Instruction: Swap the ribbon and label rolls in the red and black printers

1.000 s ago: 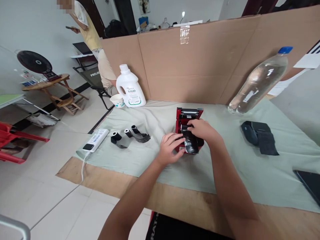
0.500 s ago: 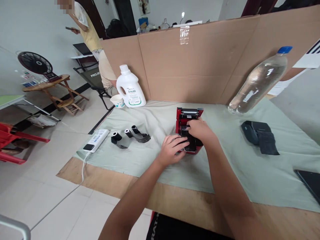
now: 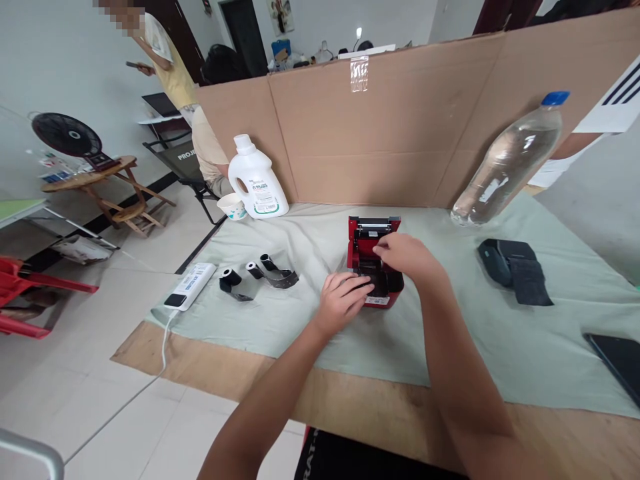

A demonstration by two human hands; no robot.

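A small red and black printer (image 3: pixel 354 257) stands on the cloth with its lid raised, showing a dark inside. My left hand (image 3: pixel 340 303) lies at the printer's left front, its fingers stretched flat over the front part of the opening. Over the right side of the opening is my right hand (image 3: pixel 407 257), its fingers bent together in front of the raised lid. Whatever its fingertips hold, if anything, is hidden. Left of the printer lie small black ribbon rolls (image 3: pixel 255 270), partly unwound.
A white power strip (image 3: pixel 191 287) lies at the left. Behind are a white jug (image 3: pixel 257 183), a paper cup (image 3: pixel 233 207) and cardboard (image 3: pixel 370 140). On the right are a large water bottle (image 3: pixel 510 163), a black device (image 3: pixel 515 260) and a phone (image 3: pixel 615 360). A person stands beyond.
My right hand has risen slightly from inside the printer, and the dark strip that lay under its fingers is less visible. My left hand stays at the printer's left front.
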